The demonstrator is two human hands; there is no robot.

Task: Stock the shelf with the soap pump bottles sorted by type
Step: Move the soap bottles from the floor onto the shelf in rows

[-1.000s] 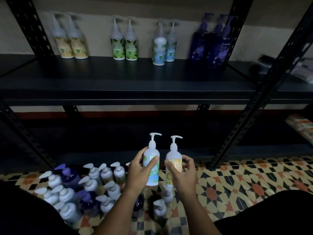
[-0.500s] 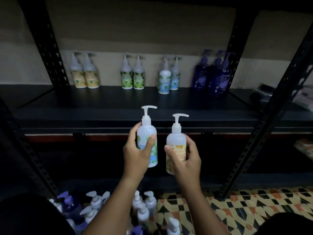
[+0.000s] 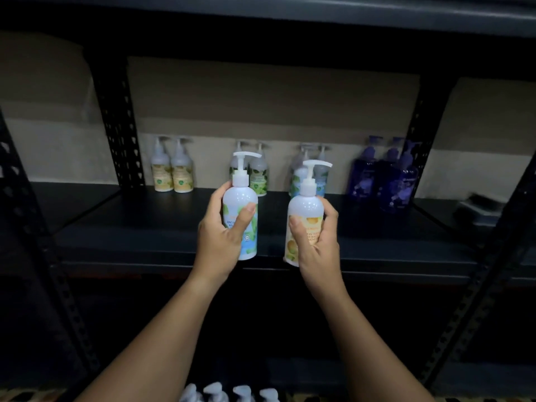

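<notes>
My left hand (image 3: 220, 242) grips a white pump bottle with a blue-green label (image 3: 242, 204), held upright above the front edge of the dark shelf (image 3: 139, 227). My right hand (image 3: 317, 245) grips a white pump bottle with a yellow label (image 3: 304, 210) beside it. At the back of the shelf stand sorted pairs: yellow-label bottles (image 3: 172, 172), green-label bottles (image 3: 258, 175), blue-green-label bottles (image 3: 322, 172), and dark purple bottles (image 3: 383, 181).
Black perforated uprights stand at the back left (image 3: 121, 140), the back right (image 3: 417, 117) and the front right (image 3: 475, 300). Another shelf board (image 3: 290, 13) hangs overhead. Several white pump tops (image 3: 229, 393) show at the bottom edge. A blurred object (image 3: 478, 207) lies at the right.
Both hands have lifted their bottles from floor level up to the height of the shelf. My view has tilted upward, so the floor stock has nearly left the frame.
</notes>
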